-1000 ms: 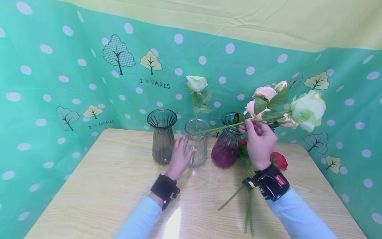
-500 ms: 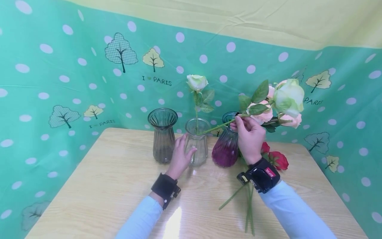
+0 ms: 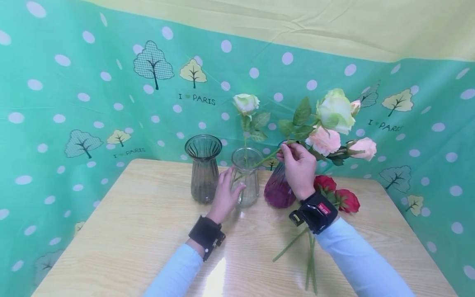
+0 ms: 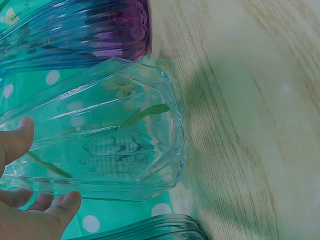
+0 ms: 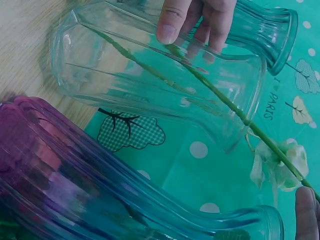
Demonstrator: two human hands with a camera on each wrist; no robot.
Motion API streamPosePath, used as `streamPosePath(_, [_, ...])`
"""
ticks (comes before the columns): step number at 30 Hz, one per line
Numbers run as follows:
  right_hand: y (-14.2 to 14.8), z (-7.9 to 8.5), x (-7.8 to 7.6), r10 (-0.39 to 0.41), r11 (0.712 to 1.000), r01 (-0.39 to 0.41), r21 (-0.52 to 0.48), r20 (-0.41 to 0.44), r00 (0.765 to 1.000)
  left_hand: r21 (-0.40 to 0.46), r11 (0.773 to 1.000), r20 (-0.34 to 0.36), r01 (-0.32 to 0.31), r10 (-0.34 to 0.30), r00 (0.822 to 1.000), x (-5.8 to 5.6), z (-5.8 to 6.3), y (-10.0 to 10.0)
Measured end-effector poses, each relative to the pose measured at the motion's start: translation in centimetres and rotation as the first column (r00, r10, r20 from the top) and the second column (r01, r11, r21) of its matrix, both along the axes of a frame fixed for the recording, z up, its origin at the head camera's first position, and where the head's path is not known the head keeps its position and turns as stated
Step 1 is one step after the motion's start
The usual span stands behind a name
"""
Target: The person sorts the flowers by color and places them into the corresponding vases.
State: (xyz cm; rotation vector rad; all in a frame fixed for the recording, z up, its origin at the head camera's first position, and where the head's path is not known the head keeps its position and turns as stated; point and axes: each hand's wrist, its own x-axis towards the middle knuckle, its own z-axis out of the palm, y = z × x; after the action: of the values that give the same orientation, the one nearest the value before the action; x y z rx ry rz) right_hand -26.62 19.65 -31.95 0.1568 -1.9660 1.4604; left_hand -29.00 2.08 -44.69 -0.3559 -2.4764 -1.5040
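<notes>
My left hand holds the clear glass vase from its left side, thumb and fingers on opposite sides of the glass in the left wrist view. A white-green rose stands upright in that vase. With thumb and fingertips, my right hand pinches the stem of a second white-green rose. This stem slants through the vase's mouth, its lower end inside the glass beside the other stem. The second bloom leans to the right, above my right hand.
Left of the clear vase stands a grey glass vase; to its right, a purple-blue vase, partly hidden by my right hand. Pink roses show behind that hand. Red roses lie on the wooden table, stems toward the front.
My right hand has moved left and slightly down with the white-green rose, and its stem has gone deeper into the clear vase. My left hand stays on the vase.
</notes>
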Motion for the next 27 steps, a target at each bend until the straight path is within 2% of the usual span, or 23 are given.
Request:
streamPosePath(9, [-0.4,-0.5,-0.9,-0.002,0.997,-0.001,0.074,0.043,0.999,-0.002,1.000,-0.017,0.002,-0.002,1.000,0.1,0.1,0.0])
streamPosePath(18, [-1.4,-0.6,-1.7,0.003,0.979,-0.026,0.205,0.111,0.994,0.001,1.000,-0.039,-0.004,0.004,0.999,-0.1,0.0,0.0])
streamPosePath(27, [-2.1,-0.8,-2.1,-0.018,0.965,-0.020,0.262,0.139,0.990,0.004,1.000,-0.021,0.000,0.000,1.000,-0.1,0.2,-0.1])
